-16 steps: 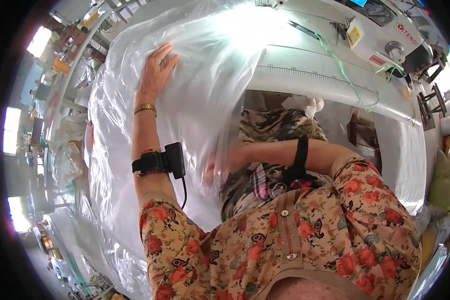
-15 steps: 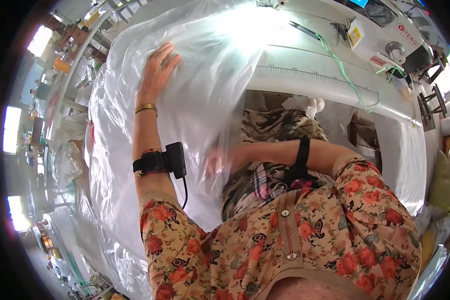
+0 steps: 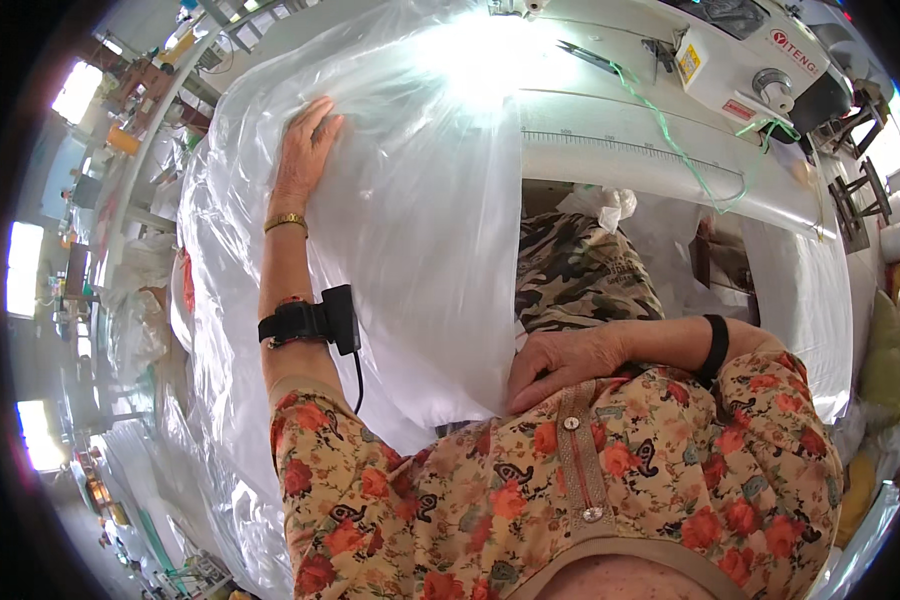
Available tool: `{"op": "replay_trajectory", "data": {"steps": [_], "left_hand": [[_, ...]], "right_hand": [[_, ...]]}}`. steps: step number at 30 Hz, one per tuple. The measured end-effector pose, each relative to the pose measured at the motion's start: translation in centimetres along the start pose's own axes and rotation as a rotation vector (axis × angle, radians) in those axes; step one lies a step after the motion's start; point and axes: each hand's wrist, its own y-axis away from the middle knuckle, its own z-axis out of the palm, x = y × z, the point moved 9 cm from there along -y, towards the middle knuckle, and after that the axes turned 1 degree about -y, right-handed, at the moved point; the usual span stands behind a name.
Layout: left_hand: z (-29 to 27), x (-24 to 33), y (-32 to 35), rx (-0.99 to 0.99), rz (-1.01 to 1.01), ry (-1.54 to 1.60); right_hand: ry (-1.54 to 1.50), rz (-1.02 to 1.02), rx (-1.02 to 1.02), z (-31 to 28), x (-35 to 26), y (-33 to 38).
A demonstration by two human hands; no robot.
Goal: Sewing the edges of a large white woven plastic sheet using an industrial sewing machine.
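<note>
A large translucent white plastic sheet (image 3: 410, 270) drapes over the table and down toward my lap, wrinkled and shiny on its left side. My left hand (image 3: 308, 145) lies on its far left part, palm down, with the fingers stretched out. Close to my body, my right hand (image 3: 560, 362) is closed at the sheet's right edge near its lower corner. The edge runs fairly straight from the table down to that hand, whose fingertips are partly hidden.
Beyond the sheet, the white worktable (image 3: 610, 110) has a ruler scale along its near edge. Thread snips (image 3: 590, 56) lie there beside a loose green thread (image 3: 678, 150). A white sewing machine (image 3: 740, 80) stands at the far right. A bright lamp glares over the sheet.
My right hand has moved right and toward my body from under the sheet, and is now closed at its edge. The sheet's right edge has shifted right and straightened. My left hand stays flat.
</note>
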Motion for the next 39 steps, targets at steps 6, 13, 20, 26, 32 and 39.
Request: {"op": "replay_trajectory", "data": {"steps": [6,13,20,26,32,39], "left_hand": [[-2.1,7.9,0.9,-0.013,-0.015,-0.082],[-3.4,25.0,14.6,-0.304,-0.124,0.177],[-1.2,23.4,21.2,-0.290,-0.537,0.436],[-2.5,26.3,18.9,-0.313,-0.365,0.479],[-2.0,25.4,19.8,-0.373,-0.456,0.553],[-0.6,21.6,22.6,-0.282,-0.730,0.733]], "right_hand": [[-0.256,-0.050,0.270,-1.2,0.2,1.0],[0.036,-0.088,0.406,-1.2,0.2,1.3],[0.450,-0.052,0.415,-0.1,-1.6,0.3],[0.612,-0.125,0.393,1.3,-3.5,-0.6],[0.789,-0.216,0.309,2.8,-3.1,-2.5],[1.003,-0.326,0.219,-0.1,-4.9,-1.2]]}}
